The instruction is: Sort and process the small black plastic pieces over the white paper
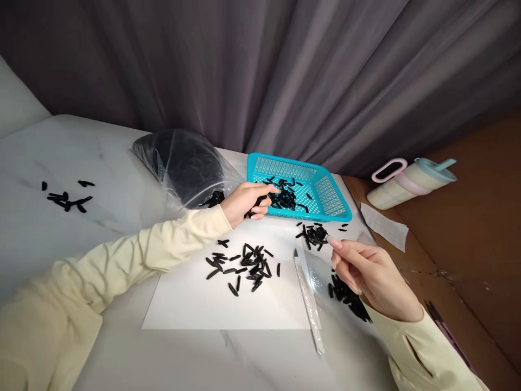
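My left hand [248,200] reaches to the near rim of a turquoise plastic basket [321,190] and its fingers are closed on small black pieces at the basket's edge. More black pieces lie inside the basket. My right hand [368,271] hovers over a small pile of black pieces [313,235], fingertips pinched together; what it holds cannot be made out. A scatter of black pieces [246,267] lies on a white sheet [203,304] between my hands. A white-handled blade tool [308,296] lies along the sheet's right edge.
A clear plastic bag [183,163] full of black pieces sits behind my left hand. A few stray black pieces [67,200] lie at the far left. A pastel bottle [411,182] lies on its side at the right, by a paper slip [385,225]. Grey curtain behind.
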{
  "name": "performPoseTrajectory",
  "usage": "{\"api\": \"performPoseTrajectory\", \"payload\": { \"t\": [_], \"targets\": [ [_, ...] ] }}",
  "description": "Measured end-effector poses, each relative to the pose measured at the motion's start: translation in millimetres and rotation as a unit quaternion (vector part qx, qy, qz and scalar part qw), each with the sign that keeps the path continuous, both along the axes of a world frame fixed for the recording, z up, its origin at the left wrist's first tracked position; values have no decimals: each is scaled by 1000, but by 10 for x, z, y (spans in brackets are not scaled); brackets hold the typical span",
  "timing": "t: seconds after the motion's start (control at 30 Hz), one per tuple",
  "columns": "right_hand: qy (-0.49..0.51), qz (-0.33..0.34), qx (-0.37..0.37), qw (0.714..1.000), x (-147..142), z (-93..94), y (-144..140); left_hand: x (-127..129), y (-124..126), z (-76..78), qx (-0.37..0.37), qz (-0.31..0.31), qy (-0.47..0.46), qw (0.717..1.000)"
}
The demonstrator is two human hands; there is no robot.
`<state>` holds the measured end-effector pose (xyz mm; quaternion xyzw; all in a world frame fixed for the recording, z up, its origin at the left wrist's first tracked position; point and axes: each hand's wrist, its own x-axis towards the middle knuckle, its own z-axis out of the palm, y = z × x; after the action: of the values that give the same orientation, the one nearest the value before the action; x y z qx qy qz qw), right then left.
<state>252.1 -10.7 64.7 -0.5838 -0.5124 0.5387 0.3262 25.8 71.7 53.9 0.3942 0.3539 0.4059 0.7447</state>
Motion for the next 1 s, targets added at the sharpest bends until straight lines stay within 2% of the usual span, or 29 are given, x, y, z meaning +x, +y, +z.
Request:
{"api": "performPoseTrajectory", "payload": {
  "t": [0.07, 0.13, 0.27, 0.33, 0.37, 0.4, 0.47, 0.53, 0.6, 0.73, 0.8, 0.87, 1.0],
  "targets": [
    [-2, 6, -1, 1000, -12, 18, -52, 24, 27, 1, -27, -17, 3, 999],
    [-1, 25, -12, 1000, -60, 2, -100, 39, -39, -35, -16, -39, 30, 999],
    [23, 102, -48, 993, -230, -110, -160, 63, -332, -126, 95, -116, 138, 979],
    [-11, 126, 2, 992, -311, -184, -164, 69, -471, -164, 140, -143, 205, 958],
    [-45, 126, 66, 989, -344, -220, -161, 70, -523, -183, 161, -173, 229, 944],
    [-83, 123, 146, 978, -371, -253, -155, 69, -561, -201, 174, -190, 245, 935],
    [-148, 125, 308, 932, -414, -310, -139, 67, -604, -237, 196, -223, 266, 917],
    [-182, 162, 410, 879, -453, -352, -125, 64, -616, -266, 223, -235, 280, 903],
    [-208, 206, 460, 838, -494, -378, -120, 62, -620, -286, 235, -238, 293, 896],
    [-306, 250, 545, 739, -568, -385, -153, 65, -629, -316, 160, -261, 309, 900],
    [-336, 262, 576, 697, -588, -382, -191, 71, -635, -342, 154, -279, 321, 892],
    [-338, 271, 587, 684, -594, -400, -240, 78, -646, -377, 188, -290, 336, 876],
    [-307, 243, 596, 701, -569, -535, -343, 80, -687, -443, 258, -279, 348, 857]
  ]
}}
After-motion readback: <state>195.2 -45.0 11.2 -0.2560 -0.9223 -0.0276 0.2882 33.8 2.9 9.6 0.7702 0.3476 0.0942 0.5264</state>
